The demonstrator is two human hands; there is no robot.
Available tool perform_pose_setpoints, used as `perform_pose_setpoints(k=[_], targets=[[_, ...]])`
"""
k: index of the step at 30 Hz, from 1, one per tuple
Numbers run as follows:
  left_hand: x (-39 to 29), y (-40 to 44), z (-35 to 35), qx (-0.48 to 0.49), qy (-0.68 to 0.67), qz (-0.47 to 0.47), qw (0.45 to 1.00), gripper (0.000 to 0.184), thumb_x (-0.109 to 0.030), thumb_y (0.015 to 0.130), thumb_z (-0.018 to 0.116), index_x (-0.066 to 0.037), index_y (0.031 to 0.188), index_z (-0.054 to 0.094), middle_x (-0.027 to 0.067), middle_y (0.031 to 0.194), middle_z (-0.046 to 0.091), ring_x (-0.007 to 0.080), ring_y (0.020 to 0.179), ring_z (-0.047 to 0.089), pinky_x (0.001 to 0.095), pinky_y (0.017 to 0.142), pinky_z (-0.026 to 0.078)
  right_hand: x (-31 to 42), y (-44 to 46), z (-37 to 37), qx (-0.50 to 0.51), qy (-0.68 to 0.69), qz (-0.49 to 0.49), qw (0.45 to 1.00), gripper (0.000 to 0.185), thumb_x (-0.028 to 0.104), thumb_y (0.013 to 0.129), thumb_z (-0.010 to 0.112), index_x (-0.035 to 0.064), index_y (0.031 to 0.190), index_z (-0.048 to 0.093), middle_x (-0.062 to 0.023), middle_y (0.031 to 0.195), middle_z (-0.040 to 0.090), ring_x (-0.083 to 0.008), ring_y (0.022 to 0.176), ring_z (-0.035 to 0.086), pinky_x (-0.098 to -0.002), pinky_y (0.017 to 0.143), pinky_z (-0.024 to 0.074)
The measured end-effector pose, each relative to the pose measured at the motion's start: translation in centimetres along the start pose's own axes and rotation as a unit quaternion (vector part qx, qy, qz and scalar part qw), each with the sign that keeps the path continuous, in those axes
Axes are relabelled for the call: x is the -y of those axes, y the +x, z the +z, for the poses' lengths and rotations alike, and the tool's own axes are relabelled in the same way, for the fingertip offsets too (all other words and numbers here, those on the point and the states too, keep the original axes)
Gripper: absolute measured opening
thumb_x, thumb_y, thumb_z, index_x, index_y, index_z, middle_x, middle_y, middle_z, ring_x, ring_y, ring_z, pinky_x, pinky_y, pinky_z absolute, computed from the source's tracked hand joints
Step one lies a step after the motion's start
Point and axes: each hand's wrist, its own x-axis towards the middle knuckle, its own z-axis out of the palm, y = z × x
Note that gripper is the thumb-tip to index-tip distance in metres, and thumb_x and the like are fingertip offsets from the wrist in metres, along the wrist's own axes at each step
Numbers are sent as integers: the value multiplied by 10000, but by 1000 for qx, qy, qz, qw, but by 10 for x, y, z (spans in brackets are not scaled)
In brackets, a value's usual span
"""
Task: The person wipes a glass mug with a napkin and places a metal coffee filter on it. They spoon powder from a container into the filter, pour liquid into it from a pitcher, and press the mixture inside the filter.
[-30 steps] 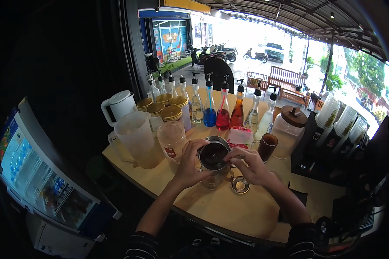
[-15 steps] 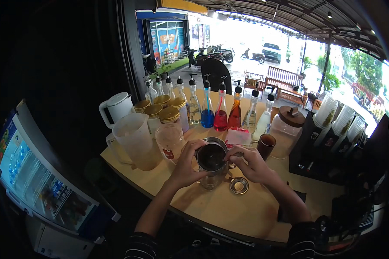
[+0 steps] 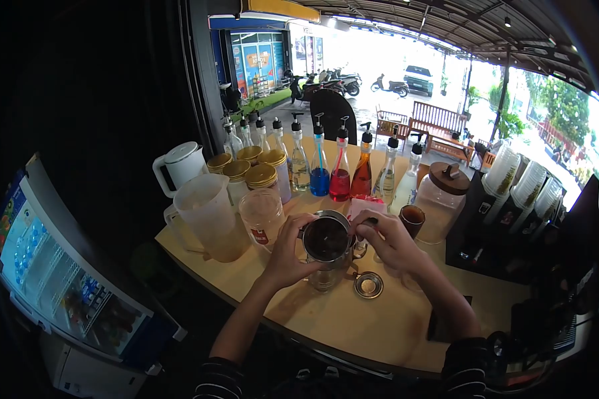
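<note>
As the left hand (image 3: 287, 253) curls its fingers round one side of the metal cup (image 3: 326, 237), the right hand (image 3: 389, 241) has its own pinched narrow at the opposite rim, on something small and dark, too hidden to name. That cup is up above the middle of the desk (image 3: 353, 329), dark inside, contents too dim to call; its mouth faces up and back toward the wearer, long axis near upright, exact lean unclear. Showing just below it, a clear glass (image 3: 321, 282), and right beside that a round metal piece (image 3: 368, 284) lying flat. Over at the left end, a cloudy pitcher (image 3: 205, 206), a red-labelled clear jar (image 3: 261, 213) and gold-lidded jars (image 3: 261, 177); along the far edge, pump bottles (image 3: 340, 184), blue, red and amber liquid among them! Toward the right end, a dark brown mug (image 3: 412, 215), a wooden-lidded jar (image 3: 439, 209) and stacked cups (image 3: 502, 171). Pale wood surface, dim room, lit fridge (image 3: 80, 272) off left, bright benches (image 3: 439, 118) outside.
</note>
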Motion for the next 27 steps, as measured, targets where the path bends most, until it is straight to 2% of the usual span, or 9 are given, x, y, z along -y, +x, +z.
perform_pose_setpoints(k=[2,5,8,11,14,18,20,21,27], targets=[[-3,1,-1,-11,4,-7,1000,837,-190,548,872,-93,1259,441,95,1202,489,264,1136,494,368,930,431,-2,0,1,-24,24,-1,999,117,95,935,492,11,968,565,-120,825,633,-221,734,631,-336,677,479],[-3,0,-1,-6,3,-19,1000,826,-202,554,871,-87,1253,445,93,1199,492,256,1135,498,362,932,431,1,-2,2,15,-13,-29,999,124,98,937,488,4,963,564,-121,825,633,-219,725,630,-332,674,480],[-4,1,1,-25,7,-10,1000,816,-229,557,876,-75,1237,452,95,1189,496,252,1120,510,351,923,437,-1,-2,2,-23,11,-13,1000,132,98,939,483,-6,959,562,-124,828,633,-219,727,632,-335,676,484],[-8,2,3,-34,-6,-22,999,807,-194,560,876,-49,1226,444,96,1174,488,224,1108,518,337,924,431,4,-3,6,-5,-9,-28,1000,135,104,940,491,-7,962,563,-128,839,640,-212,741,637,-336,680,486],[-11,0,3,-29,37,-39,998,816,-218,548,890,-45,1213,448,89,1164,496,221,1078,543,338,905,453,4,-4,9,-37,18,8,999,137,81,950,471,-5,924,575,-78,808,618,-153,731,608,-286,669,482],[-12,0,8,-50,33,-50,997,821,-245,538,903,-42,1195,456,84,1144,511,214,1053,558,341,904,458,-2,-5,20,-54,-17,-55,997,122,62,946,467,-5,924,567,-82,800,620,-155,717,615,-285,651,480],[-13,0,8,-68,55,-46,995,809,-259,538,907,-38,1177,463,89,1127,525,211,1039,566,341,901,462,-4,-6,20,-66,-2,-38,997,102,81,923,506,7,964,564,-143,854,639,-256,775,648,-343,694,490],[-15,0,8,-69,56,-45,995,809,-259,538,907,-38,1177,463,89,1127,525,211,1039,566,341,901,462,-4,-7,19,-79,28,1,996,100,76,916,508,9,964,565,-145,848,634,-269,780,649,-350,699,490],[-18,-1,10,-98,62,-54,992,793,-259,536,910,-36,1159,474,101,1105,532,217,1021,576,341,891,469,-4,-9,26,-97,-11,-38,994,97,81,914,512,14,953,571,-136,830,635,-258,766,651,-347,690,491]])
